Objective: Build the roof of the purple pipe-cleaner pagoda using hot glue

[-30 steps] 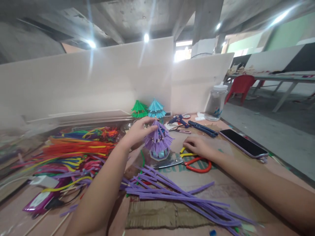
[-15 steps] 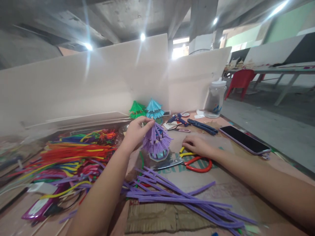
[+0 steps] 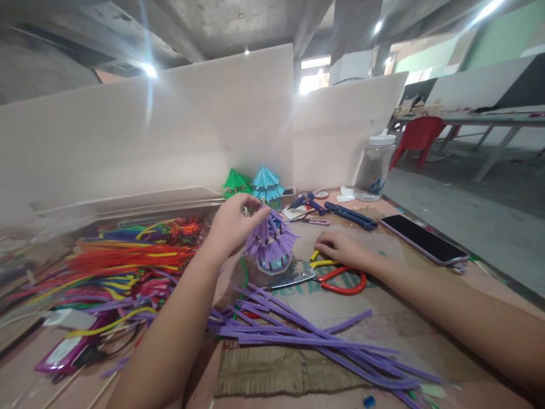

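Head view, left hand: The left hand point(image 3: 238, 224) reaches in from the left, thumb and fingers closed together at the peak of the purple model point(image 3: 273, 250).
Purple model: It stands upright near the middle of the surface point(image 3: 485, 289), two tiers of purple fringe above a pale base.
Right hand: The right hand point(image 3: 343, 250) rests low with loosely curled fingers over a yellow piece point(image 3: 326, 263) beside the scissors' handles; whether it grips anything, I cannot tell.
Scissors: The red-handled scissors point(image 3: 344, 291) lie flat, blades pointing left, just in front of the model.
Purple strips: The loose purple strips point(image 3: 306, 335) lie crossed in the foreground, partly over a cardboard piece point(image 3: 272, 372).
Behind: A green model point(image 3: 235, 180) and a blue model point(image 3: 267, 180) stand side by side.
Right side: A glue gun point(image 3: 307, 201), a dark-handled tool point(image 3: 349, 216), a phone point(image 3: 423, 240) and a clear jar point(image 3: 374, 173).
Left side: A pile of coloured strips point(image 3: 128, 258), mostly red and orange.
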{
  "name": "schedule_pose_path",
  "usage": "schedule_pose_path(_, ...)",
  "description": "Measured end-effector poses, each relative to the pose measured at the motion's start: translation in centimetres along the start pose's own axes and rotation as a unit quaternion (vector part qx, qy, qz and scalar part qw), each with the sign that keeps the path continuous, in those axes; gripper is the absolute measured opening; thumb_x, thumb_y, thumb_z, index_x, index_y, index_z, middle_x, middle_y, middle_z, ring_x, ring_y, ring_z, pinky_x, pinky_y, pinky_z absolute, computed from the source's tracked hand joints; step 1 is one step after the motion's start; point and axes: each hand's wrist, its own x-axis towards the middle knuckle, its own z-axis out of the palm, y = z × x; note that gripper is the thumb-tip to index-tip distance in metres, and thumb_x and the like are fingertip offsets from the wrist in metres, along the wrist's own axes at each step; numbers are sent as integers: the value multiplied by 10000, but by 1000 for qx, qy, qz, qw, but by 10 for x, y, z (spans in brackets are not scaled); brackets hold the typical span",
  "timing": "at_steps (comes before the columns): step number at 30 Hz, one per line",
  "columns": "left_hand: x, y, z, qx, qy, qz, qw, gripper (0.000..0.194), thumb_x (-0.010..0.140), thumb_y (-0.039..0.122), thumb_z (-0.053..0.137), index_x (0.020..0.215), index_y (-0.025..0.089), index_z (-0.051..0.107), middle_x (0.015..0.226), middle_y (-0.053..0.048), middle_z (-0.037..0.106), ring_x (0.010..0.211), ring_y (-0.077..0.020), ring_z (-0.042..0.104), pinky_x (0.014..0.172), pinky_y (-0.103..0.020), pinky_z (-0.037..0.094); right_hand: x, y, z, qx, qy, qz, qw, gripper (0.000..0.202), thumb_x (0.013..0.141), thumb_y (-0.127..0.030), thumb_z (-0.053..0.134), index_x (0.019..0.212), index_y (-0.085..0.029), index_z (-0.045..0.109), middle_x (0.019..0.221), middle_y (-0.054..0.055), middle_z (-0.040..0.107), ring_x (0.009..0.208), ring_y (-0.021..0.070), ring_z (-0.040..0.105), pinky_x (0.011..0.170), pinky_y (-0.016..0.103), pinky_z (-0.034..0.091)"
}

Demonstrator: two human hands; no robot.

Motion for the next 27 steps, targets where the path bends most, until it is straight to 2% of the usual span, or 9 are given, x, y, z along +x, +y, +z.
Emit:
schedule_pose_path(5,-2,7,4,41,6,23,999,217,855,409,634,849,192,646,924,-60,713,921,-240,657,861,-355,476,0,-1,-1,0,-1,1,1000,301,925,-381,501,839,-171,699,807,75,707,729,190,590,667,302,422)
schedule_pose_path(12,-3,7,3,25,5,35,999,160,868,350,615,831,194,624,905,-44,698,910,-222,649,859,-340,469,-1,0,0,5,1,-1,1000,295,923,-377,504,849,-165,696,835,86,707,773,203,605,697,308,434)
schedule_pose_path(20,-2,7,2,15,-1,28,999,196,889,374,580,822,199,636,899,-42,709,905,-224,647,871,-346,472,0,3,1,7,-2,4,1000,311,928,-398,501,842,-174,699,829,74,707,762,197,596,696,308,426)
schedule_pose_path(27,-2,5,1,11,13,30,999,195,879,359,609,917,185,688,961,-54,723,933,-220,655,876,-335,479,-1,3,1,6,-2,6,1000,317,934,-397,492,857,-173,702,826,72,703,763,193,595,702,305,427)
